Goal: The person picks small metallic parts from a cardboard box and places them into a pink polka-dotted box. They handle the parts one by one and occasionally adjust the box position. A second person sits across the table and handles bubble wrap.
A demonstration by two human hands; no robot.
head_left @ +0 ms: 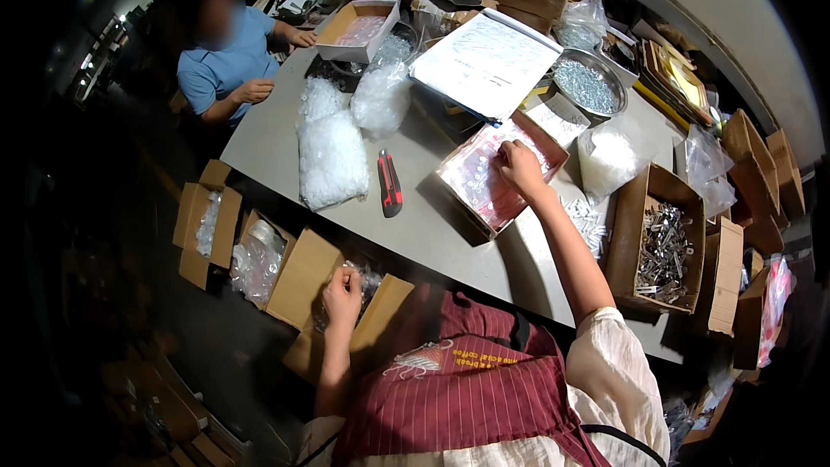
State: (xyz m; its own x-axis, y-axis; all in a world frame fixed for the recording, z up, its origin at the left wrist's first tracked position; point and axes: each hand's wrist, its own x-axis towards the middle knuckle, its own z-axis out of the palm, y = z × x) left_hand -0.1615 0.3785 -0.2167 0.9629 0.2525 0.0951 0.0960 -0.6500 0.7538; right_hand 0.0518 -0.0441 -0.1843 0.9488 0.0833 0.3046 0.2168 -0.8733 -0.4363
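Observation:
My right hand (524,171) reaches into a cardboard box (468,219) on the table. Pink plastic (486,175) lines that box, and small whitish pieces lie on it. The fingers are bent together at these pieces; what they pinch, if anything, is hidden. Below the table's edge, my left hand (342,298) is over an open cardboard carton (299,281) with clear bags in it. Its fingers are curled together, and anything between them is too small to make out.
A red and black utility knife (390,183) lies on the table beside bags of white pieces (333,160). A clipboard with papers (487,63) and a bowl of small metal parts (589,86) stand behind. Right: a box of metal pieces (664,251). A person (226,65) works far left.

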